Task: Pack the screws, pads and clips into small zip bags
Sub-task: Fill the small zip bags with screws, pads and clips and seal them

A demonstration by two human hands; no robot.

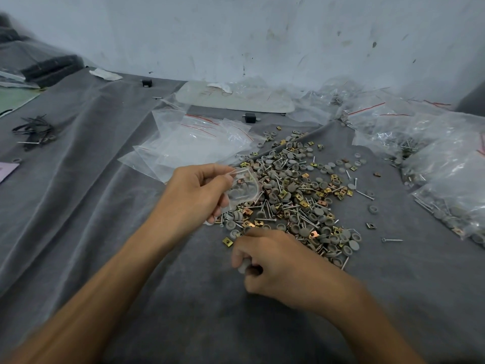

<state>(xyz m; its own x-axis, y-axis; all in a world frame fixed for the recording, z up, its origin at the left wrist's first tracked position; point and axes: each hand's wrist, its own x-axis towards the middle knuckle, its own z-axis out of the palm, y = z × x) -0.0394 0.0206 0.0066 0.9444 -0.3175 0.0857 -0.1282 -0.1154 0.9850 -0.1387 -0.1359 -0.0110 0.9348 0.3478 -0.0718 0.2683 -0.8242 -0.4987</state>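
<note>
Wall: a pale blue-white painted wall point(236, 35) runs across the whole back, scuffed and marked with dark specks, scratches and smears.
Surface: a grey, velvety cloth point(78, 219) covers the surface from the foot of the wall to the near edge, lying in long creases and shallow folds.
Far left: a stack of dark grey folded fabric point(49, 67) lies against the wall, with a green sheet point(15, 97) just below it at the frame edge.
Far right: a dark grey shape point(472, 98) stands at the foot of the wall, cut off by the frame.
Light: cool, soft and even, with only faint shadows in the cloth's folds.
</note>
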